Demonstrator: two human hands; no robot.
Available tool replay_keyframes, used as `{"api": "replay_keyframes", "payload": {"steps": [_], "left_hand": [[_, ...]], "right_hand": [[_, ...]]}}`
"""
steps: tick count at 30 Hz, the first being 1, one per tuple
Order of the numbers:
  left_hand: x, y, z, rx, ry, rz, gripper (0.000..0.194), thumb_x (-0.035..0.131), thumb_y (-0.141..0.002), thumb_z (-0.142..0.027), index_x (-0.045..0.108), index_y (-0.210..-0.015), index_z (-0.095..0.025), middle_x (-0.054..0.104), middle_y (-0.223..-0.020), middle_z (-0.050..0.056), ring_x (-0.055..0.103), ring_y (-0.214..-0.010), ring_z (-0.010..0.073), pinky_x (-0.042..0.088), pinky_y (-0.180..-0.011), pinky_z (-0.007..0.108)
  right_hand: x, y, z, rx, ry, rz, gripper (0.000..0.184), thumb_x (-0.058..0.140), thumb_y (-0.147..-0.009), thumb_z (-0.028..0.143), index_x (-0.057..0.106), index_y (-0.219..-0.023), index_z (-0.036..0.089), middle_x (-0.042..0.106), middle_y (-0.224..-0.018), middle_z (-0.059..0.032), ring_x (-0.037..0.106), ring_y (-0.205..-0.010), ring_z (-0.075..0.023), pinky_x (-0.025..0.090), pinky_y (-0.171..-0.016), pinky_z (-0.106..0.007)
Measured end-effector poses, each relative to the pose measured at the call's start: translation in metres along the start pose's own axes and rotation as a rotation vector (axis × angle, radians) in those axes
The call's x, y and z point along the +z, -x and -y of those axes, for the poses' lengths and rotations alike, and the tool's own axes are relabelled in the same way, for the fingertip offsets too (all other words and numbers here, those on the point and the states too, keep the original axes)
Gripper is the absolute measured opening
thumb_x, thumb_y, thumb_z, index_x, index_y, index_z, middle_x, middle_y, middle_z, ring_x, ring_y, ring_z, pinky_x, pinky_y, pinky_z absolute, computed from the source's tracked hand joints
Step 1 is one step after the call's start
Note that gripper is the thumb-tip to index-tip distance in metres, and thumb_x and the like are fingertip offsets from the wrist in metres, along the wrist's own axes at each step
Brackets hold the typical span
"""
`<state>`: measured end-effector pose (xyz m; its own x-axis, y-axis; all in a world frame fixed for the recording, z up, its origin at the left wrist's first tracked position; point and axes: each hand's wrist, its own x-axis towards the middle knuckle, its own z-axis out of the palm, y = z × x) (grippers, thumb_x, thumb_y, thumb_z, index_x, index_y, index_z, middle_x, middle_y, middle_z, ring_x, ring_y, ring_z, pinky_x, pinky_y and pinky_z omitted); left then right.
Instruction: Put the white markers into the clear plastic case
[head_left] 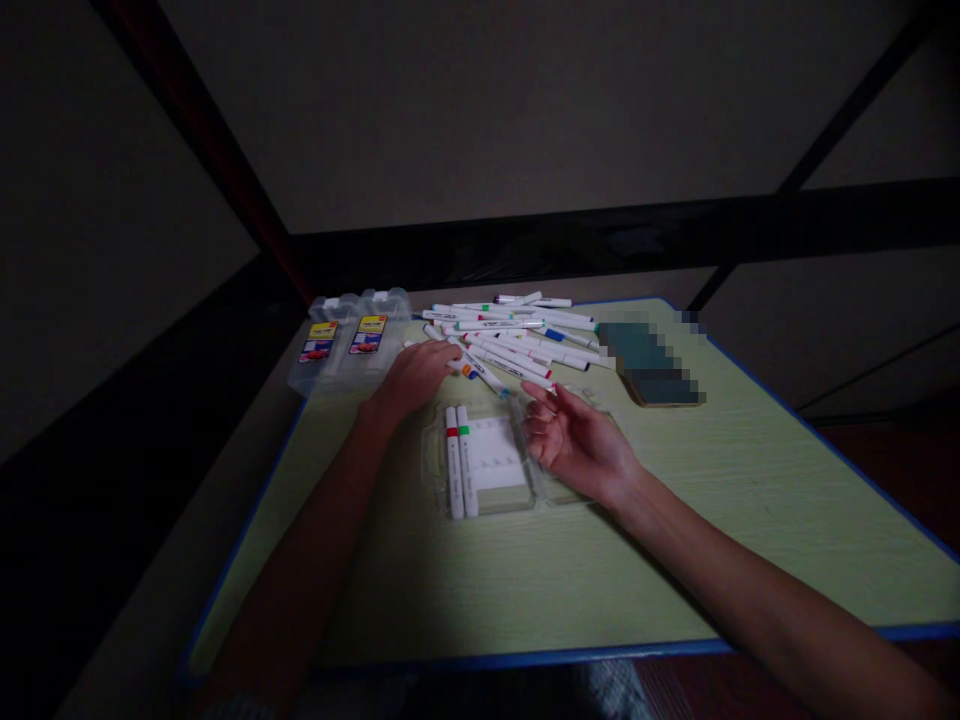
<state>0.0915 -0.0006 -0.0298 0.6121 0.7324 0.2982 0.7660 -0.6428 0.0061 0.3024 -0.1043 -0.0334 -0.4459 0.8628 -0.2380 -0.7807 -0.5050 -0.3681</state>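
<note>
My left hand [421, 374] is at the left edge of a loose pile of white markers [510, 345]. Its fingers are curled over a marker with an orange band [466, 370] near its end; the thumb is mostly hidden. Palm up, my right hand [577, 440] hovers over the hinge side of an open clear plastic case [491, 505]. Its fingers are loosely bent and apart, with nothing in them, their tips close to a pink-ended marker. Inside the case's left half, a red-banded marker [454, 465] and a green-banded marker [468, 465] lie side by side.
Two more clear cases [349, 350] with yellow and blue labels stand at the table's back left corner. A phone-like dark slab [652, 365], partly pixelated, lies to the right of the pile. The pale green table [600, 590] has a blue edge, with a wall behind.
</note>
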Motion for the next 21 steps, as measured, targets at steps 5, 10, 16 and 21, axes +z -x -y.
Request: {"api": "replay_keyframes", "payload": {"steps": [5, 10, 16, 21], "left_hand": [[-0.007, -0.004, -0.008, 0.083, 0.014, -0.065, 0.018, 0.041, -0.083, -0.018, 0.057, -0.091, -0.015, 0.062, -0.093, 0.007, 0.054, -0.089, 0.0177, 0.041, -0.079, 0.031], [-0.014, -0.009, -0.018, 0.176, 0.031, -0.132, 0.018, 0.040, -0.084, -0.019, 0.056, -0.089, -0.015, 0.062, -0.091, 0.007, 0.054, -0.089, 0.0174, 0.041, -0.078, 0.031], [-0.024, -0.010, -0.033, 0.271, 0.022, -0.160, 0.020, 0.037, -0.086, -0.018, 0.056, -0.089, -0.014, 0.062, -0.088, 0.006, 0.054, -0.086, 0.0156, 0.041, -0.076, 0.030], [-0.028, -0.010, -0.049, 0.363, -0.023, -0.247, 0.019, 0.037, -0.086, -0.016, 0.056, -0.090, -0.015, 0.062, -0.095, 0.005, 0.053, -0.088, 0.0143, 0.041, -0.077, 0.028]], "right_hand": [[0.000, 0.000, 0.000, -0.005, 0.014, 0.006, 0.037, 0.024, -0.092, 0.025, 0.060, -0.088, 0.013, 0.062, -0.058, 0.0000, 0.054, -0.051, -0.0078, 0.045, -0.048, -0.018], [-0.002, -0.001, 0.000, -0.020, 0.030, 0.016, 0.029, 0.032, -0.090, 0.022, 0.060, -0.087, 0.014, 0.064, -0.061, 0.0001, 0.055, -0.053, -0.0077, 0.046, -0.049, -0.017], [0.000, -0.001, 0.000, -0.036, 0.031, -0.014, 0.030, 0.030, -0.090, 0.021, 0.059, -0.088, 0.013, 0.065, -0.066, -0.0023, 0.058, -0.056, -0.0079, 0.047, -0.051, -0.017], [0.000, -0.002, 0.000, -0.042, 0.048, -0.013, 0.027, 0.032, -0.089, 0.020, 0.058, -0.091, 0.015, 0.067, -0.074, -0.0035, 0.061, -0.060, -0.0086, 0.049, -0.053, -0.018]]}}
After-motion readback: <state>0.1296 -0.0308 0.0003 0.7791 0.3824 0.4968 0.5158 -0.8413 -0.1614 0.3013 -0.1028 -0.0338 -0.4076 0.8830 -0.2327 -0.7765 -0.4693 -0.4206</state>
